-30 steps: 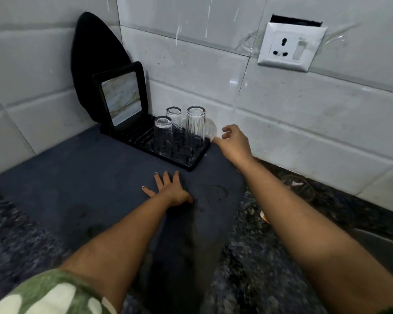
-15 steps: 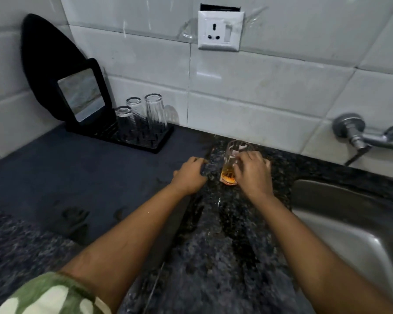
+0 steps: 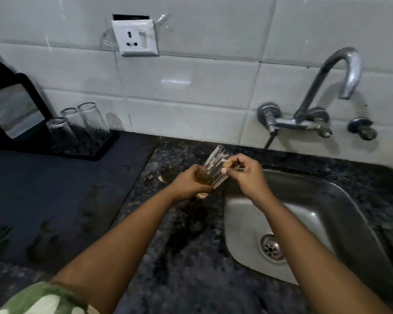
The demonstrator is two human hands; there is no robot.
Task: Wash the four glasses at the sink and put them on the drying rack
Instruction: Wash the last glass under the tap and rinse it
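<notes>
A ribbed clear glass with amber liquid at its bottom is held tilted above the granite counter, just left of the steel sink. My left hand wraps its lower part. My right hand pinches its upper side near the rim. Three clean glasses stand upside down on the black drying rack at the back left.
A curved tap with two valves sticks out of the tiled wall above the sink. A dark blue mat covers the counter on the left, with wet marks. A wall socket sits above. A black-framed tray leans behind the rack.
My hands left the drying rack and went right to the glass on the counter. Both now grip it, and it is lifted and tilted by the sink.
</notes>
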